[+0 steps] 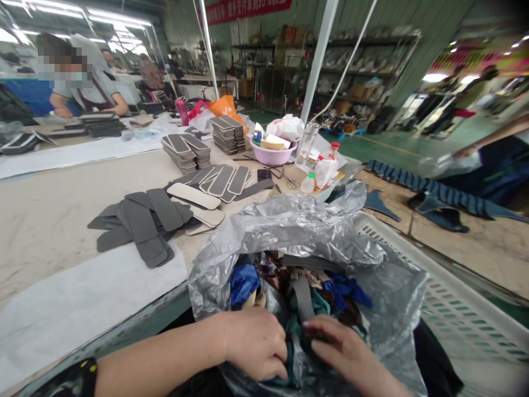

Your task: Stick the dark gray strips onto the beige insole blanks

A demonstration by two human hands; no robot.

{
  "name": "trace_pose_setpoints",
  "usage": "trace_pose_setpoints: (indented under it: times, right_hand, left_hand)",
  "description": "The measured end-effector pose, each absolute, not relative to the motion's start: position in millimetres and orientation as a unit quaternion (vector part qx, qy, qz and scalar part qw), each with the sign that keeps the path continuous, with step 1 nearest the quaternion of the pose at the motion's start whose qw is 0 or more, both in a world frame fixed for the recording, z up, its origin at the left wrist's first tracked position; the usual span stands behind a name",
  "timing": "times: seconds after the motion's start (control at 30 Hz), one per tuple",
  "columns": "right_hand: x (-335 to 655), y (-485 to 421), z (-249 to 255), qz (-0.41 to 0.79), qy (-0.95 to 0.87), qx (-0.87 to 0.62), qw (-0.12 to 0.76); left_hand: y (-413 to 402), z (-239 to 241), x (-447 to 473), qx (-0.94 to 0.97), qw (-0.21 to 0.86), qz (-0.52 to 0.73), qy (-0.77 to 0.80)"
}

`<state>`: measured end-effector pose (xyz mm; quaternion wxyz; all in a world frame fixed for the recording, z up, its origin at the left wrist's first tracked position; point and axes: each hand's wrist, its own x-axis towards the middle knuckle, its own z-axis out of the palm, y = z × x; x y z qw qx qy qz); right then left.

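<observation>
Both hands reach into a clear grey plastic bag (264, 226) that stands open at the table's near edge. Inside it lie crumpled blue cloth (244, 284), teal cloth (320, 303), brown pieces and a grey strip (303, 298). My left hand (254, 342) is closed, its curled fingers on teal cloth at the bag's near side. Just right of it, my right hand (349, 353) is open, with fingers stretched over the contents beside the grey strip. Its fingertips are slightly blurred, and whether they touch the strip I cannot tell.
Loose grey pads (144, 220) spread on the table (74, 204), with stacked pads (185, 151) behind. A pink basin (273, 154) and a small bottle (308, 183) stand farther right. A white plastic crate (454, 314) sits right of the bag. Other people work nearby.
</observation>
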<state>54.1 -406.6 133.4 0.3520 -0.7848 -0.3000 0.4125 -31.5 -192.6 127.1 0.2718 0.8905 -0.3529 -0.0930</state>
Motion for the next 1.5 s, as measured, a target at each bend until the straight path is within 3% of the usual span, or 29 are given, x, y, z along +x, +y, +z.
trace_pose_setpoints:
  times: [0.1,0.23,0.33,0.43,0.6,0.73,0.87,1.07,1.2,1.4,1.5]
  right_hand:
    - [60,-414,109,0.354,-0.208,-0.847,0.338]
    - [56,-406,83,0.248,-0.29,-0.902,0.2]
    - [61,-399,80,0.245,-0.302,-0.905,0.17]
    - [75,-402,89,0.248,-0.264,-0.895,0.26]
    - [84,-412,121,0.33,-0.108,-0.771,0.533]
    - [70,-402,132,0.402,-0.073,-0.711,0.573]
    - [55,-390,127,0.439,-0.138,-0.727,0.509]
    - [62,-399,126,0.447,-0.264,-0.742,0.424]
    - [77,-418,123,0.356,-0.347,-0.79,0.358]
    - [63,-451,94,0.358,-0.394,-0.831,0.16]
    - [53,-452,83,0.304,-0.381,-0.866,0.111]
  left_hand:
    - [-197,131,-37,0.885,0.267,-0.107,-0.365]
    - [-210,129,-38,0.884,0.254,-0.109,-0.377]
    - [-215,127,-37,0.883,0.261,-0.121,-0.371]
    - [-210,128,-36,0.878,0.34,-0.119,-0.316]
    - [-199,129,-20,0.868,0.484,-0.08,-0.073]
    - [-203,131,2,0.727,0.679,-0.084,0.051]
    - [-208,137,18,0.532,0.842,-0.024,0.091]
    - [-198,132,22,0.364,0.9,-0.084,0.224]
    - [-191,132,11,0.459,0.855,-0.119,0.209]
    - [-178,134,-12,0.611,0.683,-0.399,-0.015]
    - [-174,129,-15,0.655,0.644,-0.39,-0.065]
